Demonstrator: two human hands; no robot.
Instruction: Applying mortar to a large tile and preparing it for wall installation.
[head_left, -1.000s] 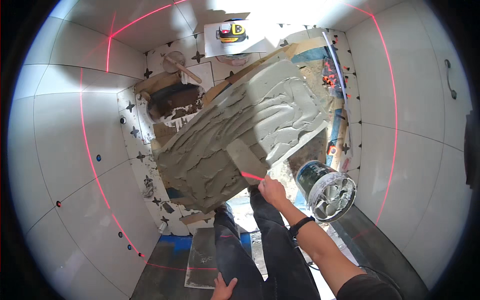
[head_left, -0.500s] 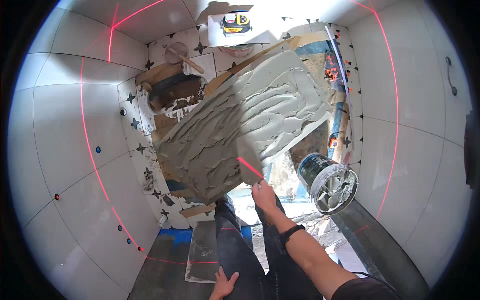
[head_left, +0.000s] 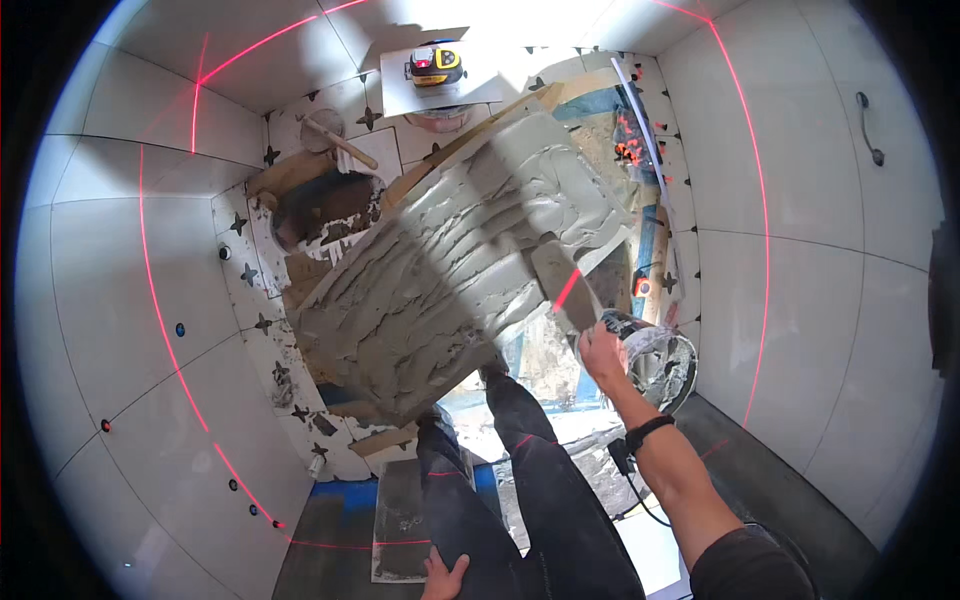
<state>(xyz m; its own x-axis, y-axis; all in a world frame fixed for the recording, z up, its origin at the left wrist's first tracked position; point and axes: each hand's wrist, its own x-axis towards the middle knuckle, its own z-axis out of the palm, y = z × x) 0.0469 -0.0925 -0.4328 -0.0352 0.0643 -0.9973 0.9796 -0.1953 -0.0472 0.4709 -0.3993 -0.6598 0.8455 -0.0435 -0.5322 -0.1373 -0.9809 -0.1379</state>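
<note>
A large tile (head_left: 440,280) smeared all over with grey adhesive leans tilted in front of me, its lower corner near my knees. My right hand (head_left: 603,352) grips a trowel (head_left: 563,283) whose blade sits just off the tile's right edge, above a round bucket of adhesive (head_left: 662,362). My left hand (head_left: 444,577) shows only at the bottom edge, fingers spread, touching my dark trouser leg beside a grey tile piece (head_left: 402,510) on the floor. It holds nothing.
White tiled walls (head_left: 130,290) with red laser lines surround the spot. A yellow and black laser level (head_left: 437,65) sits on a tile at the top. Cross-shaped tile spacers dot the floor tiles (head_left: 262,290). A hole in the floor (head_left: 322,212) lies behind the big tile.
The trowel has moved from the tile's lower middle to its right edge, toward the bucket. My view has shifted slightly. The left hand stays at the bottom edge.
</note>
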